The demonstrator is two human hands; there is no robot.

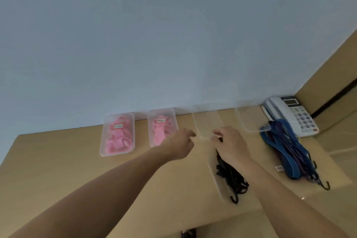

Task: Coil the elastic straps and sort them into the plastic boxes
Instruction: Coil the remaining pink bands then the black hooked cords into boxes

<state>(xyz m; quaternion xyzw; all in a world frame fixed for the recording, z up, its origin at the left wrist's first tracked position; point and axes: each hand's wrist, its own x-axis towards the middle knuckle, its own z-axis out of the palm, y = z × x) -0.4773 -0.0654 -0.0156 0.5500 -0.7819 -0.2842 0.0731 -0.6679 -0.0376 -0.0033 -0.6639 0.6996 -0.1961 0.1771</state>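
Along the desk's (77, 160) back edge, a lidded box (117, 120) and its twin (162, 114) hold pink straps (117, 141); an empty clear box (207, 120) stands beside them; the right hand (230, 146), fingers curled, pinches the top of the black hooked straps (231, 177), which lie in a nearer clear tray (216, 181); the left hand (179, 144) hovers loosely curled at the empty box, whether gripping it I cannot tell; blue hooked straps (286, 152) lie beside a telephone (295, 114).

No print is sharp enough to read. A small white label (118, 126) sits on the left box (101, 149) of pink straps and a second label (161, 120) on the next box (175, 121), both blurred. The telephone (278, 110) keys and screen, and a white tag (279, 168) beside the blue straps (286, 147), are just as illegible.
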